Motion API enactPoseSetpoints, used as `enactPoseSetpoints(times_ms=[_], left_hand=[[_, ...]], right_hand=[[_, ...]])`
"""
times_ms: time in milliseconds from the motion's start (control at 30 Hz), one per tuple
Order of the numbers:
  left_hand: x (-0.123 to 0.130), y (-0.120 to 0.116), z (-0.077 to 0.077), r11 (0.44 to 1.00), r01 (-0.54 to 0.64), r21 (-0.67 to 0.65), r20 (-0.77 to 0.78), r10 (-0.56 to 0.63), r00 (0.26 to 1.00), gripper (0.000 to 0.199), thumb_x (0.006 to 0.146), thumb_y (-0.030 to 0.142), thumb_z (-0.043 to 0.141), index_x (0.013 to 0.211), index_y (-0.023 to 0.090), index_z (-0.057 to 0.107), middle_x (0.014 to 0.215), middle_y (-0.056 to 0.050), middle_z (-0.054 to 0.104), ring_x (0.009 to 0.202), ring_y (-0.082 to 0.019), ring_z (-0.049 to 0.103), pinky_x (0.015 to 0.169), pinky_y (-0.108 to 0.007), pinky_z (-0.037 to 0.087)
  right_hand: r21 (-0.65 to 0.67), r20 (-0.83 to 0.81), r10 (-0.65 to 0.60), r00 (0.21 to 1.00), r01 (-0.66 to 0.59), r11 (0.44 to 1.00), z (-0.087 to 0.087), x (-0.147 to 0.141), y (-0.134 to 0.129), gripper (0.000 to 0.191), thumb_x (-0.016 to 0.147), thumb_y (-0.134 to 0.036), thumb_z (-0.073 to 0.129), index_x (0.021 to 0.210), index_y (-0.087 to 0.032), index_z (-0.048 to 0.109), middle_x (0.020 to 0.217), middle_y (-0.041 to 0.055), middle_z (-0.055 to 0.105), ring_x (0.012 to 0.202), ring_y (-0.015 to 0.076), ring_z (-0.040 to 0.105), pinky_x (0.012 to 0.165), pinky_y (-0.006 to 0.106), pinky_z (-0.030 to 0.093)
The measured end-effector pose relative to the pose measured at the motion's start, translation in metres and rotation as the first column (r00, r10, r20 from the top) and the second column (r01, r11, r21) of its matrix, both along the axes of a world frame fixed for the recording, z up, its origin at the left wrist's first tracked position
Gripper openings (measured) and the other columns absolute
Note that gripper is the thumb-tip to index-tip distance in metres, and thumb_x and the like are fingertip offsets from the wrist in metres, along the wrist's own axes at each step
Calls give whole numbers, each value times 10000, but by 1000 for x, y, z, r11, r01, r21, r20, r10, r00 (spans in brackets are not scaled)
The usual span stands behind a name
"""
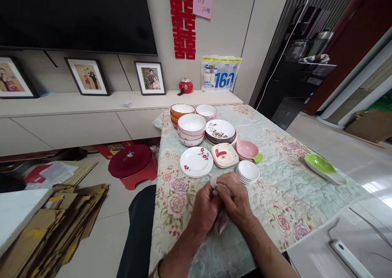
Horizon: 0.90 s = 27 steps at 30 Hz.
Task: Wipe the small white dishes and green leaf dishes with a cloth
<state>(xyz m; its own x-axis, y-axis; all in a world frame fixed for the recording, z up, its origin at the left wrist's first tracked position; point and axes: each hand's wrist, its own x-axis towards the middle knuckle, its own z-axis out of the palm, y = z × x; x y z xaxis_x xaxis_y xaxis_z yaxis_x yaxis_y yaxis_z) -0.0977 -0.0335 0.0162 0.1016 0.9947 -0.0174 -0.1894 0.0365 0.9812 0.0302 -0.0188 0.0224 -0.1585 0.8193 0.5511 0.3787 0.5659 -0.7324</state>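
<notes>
Both hands meet over the near part of the flowered tablecloth (pixel 214 253). My left hand (pixel 206 206) is closed round a crumpled whitish cloth (pixel 222 221), and my right hand (pixel 237 196) grips the same cloth from the other side. Part of the cloth sticks up between the fingers and part hangs below them. Just beyond are white flowered plates (pixel 196 162), square plates (pixel 224 155) and a stack of small white bowls (pixel 248 171). Farther back stand larger white bowls (pixel 191 124), brown-patterned plates (pixel 220 129) and a pink bowl (pixel 246 149).
A green leaf-shaped dish (pixel 320 163) lies near the table's right edge. Orange-rimmed bowls (pixel 182 109) stand at the back. Left of the table are a red stool (pixel 131 161) and flattened cardboard (pixel 45 233). A low cabinet (pixel 134 104) runs behind.
</notes>
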Motion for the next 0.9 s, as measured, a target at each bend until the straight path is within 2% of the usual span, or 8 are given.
enactPoseSetpoints(times_ms=[100, 200, 333, 433, 533, 633, 733, 900], left_hand=[[1, -2, 3, 999, -32, 23, 12, 32, 999, 115, 778, 196, 659, 886, 173, 693, 791, 0, 686, 769, -169, 592, 743, -275, 477], [1, -2, 2, 997, -49, -56, 138, 56, 989, 129, 716, 240, 750, 756, 166, 653, 665, 28, 626, 644, -132, 539, 620, -240, 438], [2, -1, -1, 982, -57, -182, 367, 121, 922, 284, 644, 314, 836, 754, 153, 629, 668, 18, 631, 621, -123, 549, 618, -248, 442], [3, 0, -1, 977, -32, -211, 431, 122, 894, 330, 615, 319, 862, 774, 151, 627, 722, 1, 657, 670, -135, 580, 655, -257, 458], [1, 0, -2, 980, 31, -199, 391, 50, 919, 312, 651, 332, 844, 778, 150, 625, 702, 12, 633, 625, -111, 536, 610, -233, 424], [-2, 0, -2, 982, 84, -168, 297, -30, 954, 290, 691, 371, 808, 749, 149, 631, 637, 29, 572, 573, -97, 468, 550, -219, 368], [-2, 0, 2, 990, 88, -108, 199, -66, 978, 242, 748, 374, 752, 827, 158, 680, 683, 4, 612, 636, -133, 519, 591, -241, 407], [-1, -1, 5, 1000, 9, -29, 138, -5, 990, 203, 769, 320, 727, 918, 182, 722, 780, -16, 671, 736, -170, 571, 708, -280, 467]], right_hand=[[12, -6, 50, 999, -50, 999, 1, -3, -1, 198, 943, -251, 531, 1009, -224, 715, 959, 58, 687, 930, 220, 604, 843, 370, 466], [-160, -233, -29, 972, -9, 987, -1, -3, 2, 245, 952, -350, 534, 1035, -210, 718, 984, 57, 697, 915, 217, 624, 812, 343, 484], [-437, -486, -155, 860, -85, 896, -5, -3, 9, 370, 910, -492, 581, 1051, -183, 726, 898, 45, 719, 751, 193, 613, 644, 291, 473], [-504, -587, -184, 789, -178, 845, -8, -3, 11, 402, 871, -525, 622, 1048, -180, 726, 869, 44, 719, 699, 181, 598, 592, 275, 452], [-463, -538, -166, 826, -126, 877, -8, 0, 9, 346, 870, -488, 633, 1018, -194, 739, 869, 42, 711, 721, 185, 602, 623, 286, 462], [-245, -313, -96, 945, 18, 969, -5, 4, 4, 247, 900, -397, 609, 969, -209, 753, 836, 38, 668, 776, 195, 602, 694, 312, 474], [-36, -100, -40, 994, 37, 999, 0, 3, 0, 222, 928, -314, 558, 1003, -221, 745, 858, 56, 653, 822, 208, 601, 742, 347, 483], [-85, -145, 30, 989, -42, 996, 3, -2, 2, 250, 940, -328, 548, 1054, -231, 747, 1005, 78, 695, 956, 234, 623, 851, 382, 500]])
